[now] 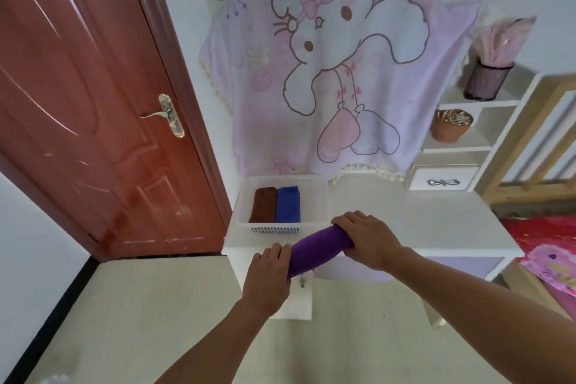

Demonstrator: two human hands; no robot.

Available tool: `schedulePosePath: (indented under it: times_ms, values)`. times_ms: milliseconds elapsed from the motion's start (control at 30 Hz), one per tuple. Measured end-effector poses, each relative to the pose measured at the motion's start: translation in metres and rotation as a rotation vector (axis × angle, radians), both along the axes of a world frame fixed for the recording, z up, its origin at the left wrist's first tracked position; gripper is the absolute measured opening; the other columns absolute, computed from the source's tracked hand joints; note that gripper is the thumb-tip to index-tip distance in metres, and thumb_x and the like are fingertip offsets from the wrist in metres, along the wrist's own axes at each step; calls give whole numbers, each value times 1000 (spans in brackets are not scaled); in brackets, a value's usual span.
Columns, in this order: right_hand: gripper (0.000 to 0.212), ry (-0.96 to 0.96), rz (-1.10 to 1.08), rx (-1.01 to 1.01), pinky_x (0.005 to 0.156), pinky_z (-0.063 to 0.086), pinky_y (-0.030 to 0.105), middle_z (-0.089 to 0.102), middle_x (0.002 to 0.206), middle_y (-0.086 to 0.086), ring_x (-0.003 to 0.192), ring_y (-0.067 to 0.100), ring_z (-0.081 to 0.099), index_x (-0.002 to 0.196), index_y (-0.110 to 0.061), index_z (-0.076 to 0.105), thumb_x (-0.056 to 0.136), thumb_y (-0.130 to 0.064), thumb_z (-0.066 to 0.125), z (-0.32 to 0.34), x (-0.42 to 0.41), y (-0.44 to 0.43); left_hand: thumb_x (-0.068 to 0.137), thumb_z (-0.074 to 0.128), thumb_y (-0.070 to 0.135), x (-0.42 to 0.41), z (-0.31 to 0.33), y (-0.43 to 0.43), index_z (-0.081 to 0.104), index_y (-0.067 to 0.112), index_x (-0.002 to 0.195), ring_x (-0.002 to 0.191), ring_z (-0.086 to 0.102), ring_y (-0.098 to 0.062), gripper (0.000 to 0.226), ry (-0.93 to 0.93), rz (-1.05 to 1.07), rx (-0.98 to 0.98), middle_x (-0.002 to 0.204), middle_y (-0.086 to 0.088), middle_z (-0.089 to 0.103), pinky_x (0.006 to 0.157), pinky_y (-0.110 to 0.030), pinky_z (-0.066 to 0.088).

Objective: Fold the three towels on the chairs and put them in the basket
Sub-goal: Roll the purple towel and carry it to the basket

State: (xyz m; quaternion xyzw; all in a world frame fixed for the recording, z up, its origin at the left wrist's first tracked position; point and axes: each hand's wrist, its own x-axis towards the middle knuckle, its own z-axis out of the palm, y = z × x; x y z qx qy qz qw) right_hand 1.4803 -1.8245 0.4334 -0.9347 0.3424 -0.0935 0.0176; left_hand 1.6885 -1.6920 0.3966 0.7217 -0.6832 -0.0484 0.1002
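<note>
A folded purple towel (318,248) hangs in the air just in front of the white desk's near edge, held at both ends. My left hand (269,271) grips its lower left end and my right hand (366,238) grips its upper right end. Beyond it, a white perforated basket (314,196) stands on the desk's left side. Inside the basket lie a folded brown towel (262,204) and a folded blue towel (288,203), side by side at the left. The basket's right part is bare.
The white desk (405,215) runs to the right, with a shelf unit (473,134) holding a mesh cup and a clay pot. A pink cartoon cloth (327,72) hangs behind. A red-brown door (93,103) stands at left; a bed with red bedding (548,243) at right.
</note>
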Motion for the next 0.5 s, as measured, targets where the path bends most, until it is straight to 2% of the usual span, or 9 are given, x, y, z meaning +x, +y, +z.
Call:
schedulePosePath:
  times_ms: [100, 233, 367, 500]
  values:
    - [50, -60, -42, 84, 75, 38, 22, 63, 115, -4, 100, 17, 58, 125, -23, 53, 77, -29, 69, 3, 15, -47, 84, 67, 29, 13, -3, -52, 42, 23, 133, 109, 53, -9, 56, 146, 39, -3, 124, 5, 53, 90, -16, 44]
    - [59, -75, -97, 271, 80, 41, 20, 59, 122, -8, 105, 13, 56, 131, -26, 45, 78, -31, 71, -5, 33, -115, 83, 68, 35, 24, -18, -114, 43, 24, 129, 109, 52, -9, 54, 244, 85, 60, 121, 6, 54, 90, -16, 45]
    - [61, -81, -89, 431, 79, 44, 21, 58, 117, -9, 97, 11, 55, 130, -27, 43, 76, -22, 71, -15, 56, -183, 82, 68, 36, 29, -35, -171, 44, 22, 125, 106, 54, -12, 52, 305, 176, 136, 118, 3, 56, 91, -23, 50]
    - [59, -146, -109, 614, 74, 49, 25, 61, 106, -6, 90, 13, 59, 128, -28, 44, 74, -19, 68, -28, 80, -256, 76, 71, 29, 25, -46, -223, 44, 21, 120, 97, 56, -13, 53, 500, 343, 182, 111, 3, 55, 86, -29, 53]
